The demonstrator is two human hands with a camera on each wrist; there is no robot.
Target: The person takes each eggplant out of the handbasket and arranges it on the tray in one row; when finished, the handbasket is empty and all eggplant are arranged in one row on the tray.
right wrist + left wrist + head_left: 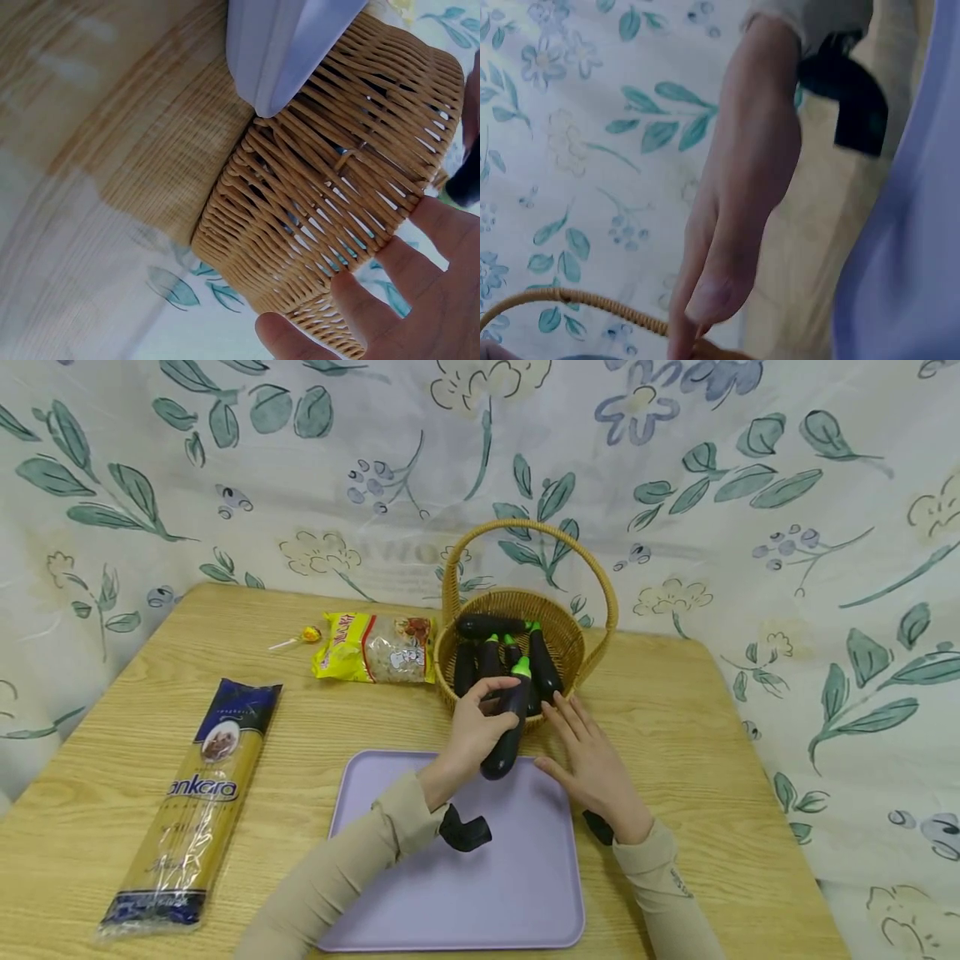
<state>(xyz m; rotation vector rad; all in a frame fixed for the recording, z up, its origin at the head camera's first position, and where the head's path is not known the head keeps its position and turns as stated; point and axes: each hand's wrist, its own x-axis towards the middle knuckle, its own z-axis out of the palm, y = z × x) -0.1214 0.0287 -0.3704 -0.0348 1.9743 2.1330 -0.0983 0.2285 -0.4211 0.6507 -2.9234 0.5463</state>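
My left hand (474, 731) pinches a dark purple eggplant (504, 752) between thumb and fingers, its green stem end up, in front of the wicker basket (566, 647). Several more eggplants (491, 627) lie inside that basket. At the basket's front right rim, my right hand (592, 768) rests its straight, spread fingertips, as the right wrist view also shows against the woven wall (322, 172). In the left wrist view the left hand (742, 180) appears side-on, and the eggplant it holds is hidden there.
A lilac tray (517, 893) lies below both hands, just in front of the basket. Left of the basket are a yellow snack bag (375, 647) and a lollipop (309, 634). A long pack of spaghetti (198, 802) lies at the left. A floral cloth hangs behind the table.
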